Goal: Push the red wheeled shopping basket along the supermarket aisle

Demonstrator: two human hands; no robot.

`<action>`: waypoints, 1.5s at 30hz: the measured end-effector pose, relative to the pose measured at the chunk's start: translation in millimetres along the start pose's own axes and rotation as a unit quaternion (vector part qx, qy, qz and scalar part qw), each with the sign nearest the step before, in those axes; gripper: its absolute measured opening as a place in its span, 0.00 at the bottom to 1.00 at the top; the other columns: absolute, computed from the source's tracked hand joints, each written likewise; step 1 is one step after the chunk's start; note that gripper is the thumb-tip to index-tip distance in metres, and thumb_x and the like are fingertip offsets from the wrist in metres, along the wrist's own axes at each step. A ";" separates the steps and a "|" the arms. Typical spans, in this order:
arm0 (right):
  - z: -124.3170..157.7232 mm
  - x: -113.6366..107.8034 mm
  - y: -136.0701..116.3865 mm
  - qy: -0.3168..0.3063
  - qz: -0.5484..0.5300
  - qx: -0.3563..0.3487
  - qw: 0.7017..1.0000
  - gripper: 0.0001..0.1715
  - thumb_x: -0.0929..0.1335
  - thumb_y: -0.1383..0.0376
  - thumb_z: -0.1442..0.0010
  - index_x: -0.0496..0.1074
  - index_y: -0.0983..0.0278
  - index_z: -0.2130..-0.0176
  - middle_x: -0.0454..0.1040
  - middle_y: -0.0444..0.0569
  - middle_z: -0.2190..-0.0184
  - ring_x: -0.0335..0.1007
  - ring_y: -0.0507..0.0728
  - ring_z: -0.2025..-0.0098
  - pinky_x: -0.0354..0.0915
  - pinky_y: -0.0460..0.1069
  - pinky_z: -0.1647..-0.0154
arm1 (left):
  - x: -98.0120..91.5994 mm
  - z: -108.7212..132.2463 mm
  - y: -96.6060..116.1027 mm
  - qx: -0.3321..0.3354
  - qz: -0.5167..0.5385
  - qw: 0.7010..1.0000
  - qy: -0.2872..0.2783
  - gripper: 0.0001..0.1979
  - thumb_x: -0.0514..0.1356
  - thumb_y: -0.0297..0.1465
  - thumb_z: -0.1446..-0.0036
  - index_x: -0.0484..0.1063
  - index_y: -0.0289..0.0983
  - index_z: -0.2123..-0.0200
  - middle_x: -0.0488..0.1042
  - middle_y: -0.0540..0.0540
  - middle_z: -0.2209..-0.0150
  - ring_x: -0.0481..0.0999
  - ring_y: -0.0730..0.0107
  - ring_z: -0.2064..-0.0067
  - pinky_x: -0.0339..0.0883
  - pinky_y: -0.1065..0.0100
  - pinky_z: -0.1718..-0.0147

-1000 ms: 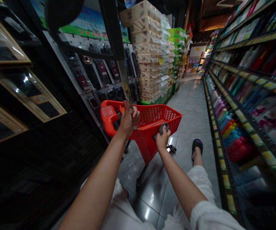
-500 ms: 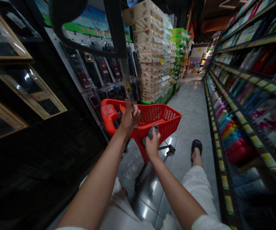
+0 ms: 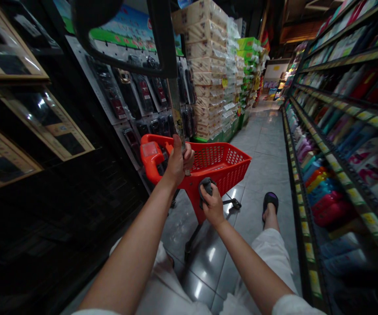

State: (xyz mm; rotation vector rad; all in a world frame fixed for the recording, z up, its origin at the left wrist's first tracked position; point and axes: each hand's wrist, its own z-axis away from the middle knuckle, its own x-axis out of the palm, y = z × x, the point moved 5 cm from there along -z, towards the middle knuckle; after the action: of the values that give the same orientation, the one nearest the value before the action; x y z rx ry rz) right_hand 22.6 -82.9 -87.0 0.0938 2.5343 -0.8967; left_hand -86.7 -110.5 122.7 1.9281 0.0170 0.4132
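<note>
My left hand (image 3: 178, 164) is closed around the lower part of an upright metal pole (image 3: 176, 109), thumb pointing up. The pole rises from beside the red plastic shopping cart (image 3: 233, 172) to a black frame (image 3: 166, 43) at the top of the view. In my right hand (image 3: 213, 206) is a bunched dark grey cloth (image 3: 206, 187), against or very close to the cart's near side, just below the basket rim. The cart's red handle (image 3: 150, 162) lies left of my left hand. Whether the pole is fixed to the cart is hidden behind my fingers.
Shelves of bottles and packs (image 3: 326, 188) line the right side. On the left are a rack of packaged goods (image 3: 143, 94) and framed boxes (image 3: 57, 124). Stacked cartons (image 3: 208, 78) stand beyond the cart. The tiled aisle (image 3: 265, 140) runs ahead; my foot in a black sandal (image 3: 270, 203) rests there.
My right hand has moved slightly down along the cart's side with the cloth, its wrist turning. My left hand keeps its grip on the pole. The view has shifted slightly.
</note>
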 end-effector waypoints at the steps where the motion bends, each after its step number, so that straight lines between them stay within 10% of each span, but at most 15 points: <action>1: 1.8 -1.5 10.7 -0.020 0.020 -0.007 1.000 0.38 0.62 0.76 0.49 0.73 0.56 0.41 0.61 0.53 0.40 0.61 0.62 0.39 0.62 0.59 0.38 | 0.0 0.3 0.0 -0.001 -0.001 1.000 0.002 0.38 0.52 0.68 0.53 0.50 0.38 0.85 0.45 0.57 0.87 0.43 0.83 0.86 0.35 0.73 0.87; 8: -11.0 -30.3 76.2 0.137 0.032 0.163 0.977 0.38 0.61 0.72 0.45 0.66 0.60 0.36 0.61 0.56 0.41 0.59 0.62 0.37 0.60 0.60 0.36 | 5.3 2.5 -1.9 -0.022 0.013 0.999 0.026 0.37 0.50 0.66 0.50 0.49 0.38 0.85 0.45 0.57 0.87 0.43 0.83 0.86 0.35 0.73 0.86; 13: -7.9 0.1 45.9 0.099 0.019 0.191 0.976 0.38 0.61 0.71 0.43 0.63 0.65 0.34 0.57 0.62 0.37 0.55 0.65 0.33 0.59 0.61 0.36 | 8.6 2.2 -2.8 -0.022 0.019 0.999 0.026 0.37 0.51 0.66 0.50 0.49 0.38 0.85 0.45 0.57 0.87 0.42 0.83 0.86 0.34 0.73 0.86; 18: 15.4 16.1 16.4 0.022 0.014 0.070 0.997 0.40 0.62 0.75 0.48 0.67 0.61 0.37 0.58 0.57 0.37 0.57 0.63 0.34 0.60 0.58 0.35 | 6.4 -0.6 -3.6 -0.012 0.014 1.000 0.014 0.38 0.52 0.67 0.52 0.50 0.38 0.85 0.45 0.58 0.87 0.43 0.83 0.86 0.34 0.73 0.86; 25: 63.5 12.4 60.2 -0.077 0.072 0.046 0.993 0.39 0.63 0.79 0.53 0.76 0.55 0.45 0.66 0.54 0.40 0.66 0.63 0.43 0.66 0.59 0.41 | 4.2 -2.4 -3.7 0.002 0.007 1.000 0.006 0.38 0.53 0.67 0.53 0.50 0.38 0.85 0.45 0.57 0.88 0.42 0.83 0.86 0.33 0.73 0.87; 32: 41.1 -14.1 97.9 0.123 0.022 0.179 0.976 0.40 0.62 0.71 0.46 0.64 0.57 0.35 0.62 0.53 0.40 0.61 0.61 0.37 0.61 0.60 0.37 | 5.7 -1.6 -5.1 -0.011 0.011 1.000 0.022 0.39 0.54 0.68 0.57 0.48 0.38 0.85 0.44 0.57 0.87 0.42 0.84 0.86 0.33 0.72 0.87; 36: 21.4 9.8 87.0 0.083 0.014 0.199 0.976 0.41 0.62 0.71 0.43 0.58 0.61 0.32 0.56 0.58 0.35 0.54 0.63 0.32 0.58 0.61 0.35 | 6.2 -2.4 -5.7 -0.008 0.005 1.000 0.021 0.38 0.53 0.68 0.54 0.49 0.38 0.85 0.44 0.57 0.87 0.42 0.83 0.86 0.32 0.72 0.86; 45: 98.1 60.7 66.3 0.016 -0.023 0.224 0.974 0.45 0.62 0.77 0.49 0.61 0.62 0.33 0.56 0.61 0.35 0.55 0.64 0.31 0.61 0.60 0.36 | 6.6 -4.5 -4.9 -0.006 -0.002 1.000 0.031 0.38 0.51 0.67 0.51 0.49 0.38 0.85 0.45 0.57 0.87 0.42 0.82 0.86 0.33 0.71 0.86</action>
State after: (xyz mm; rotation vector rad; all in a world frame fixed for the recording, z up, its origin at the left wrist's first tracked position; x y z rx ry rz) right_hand 20.1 -95.8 -219.4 0.1909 2.3233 -1.4826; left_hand -80.9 -103.2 121.7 1.9032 0.0576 0.4687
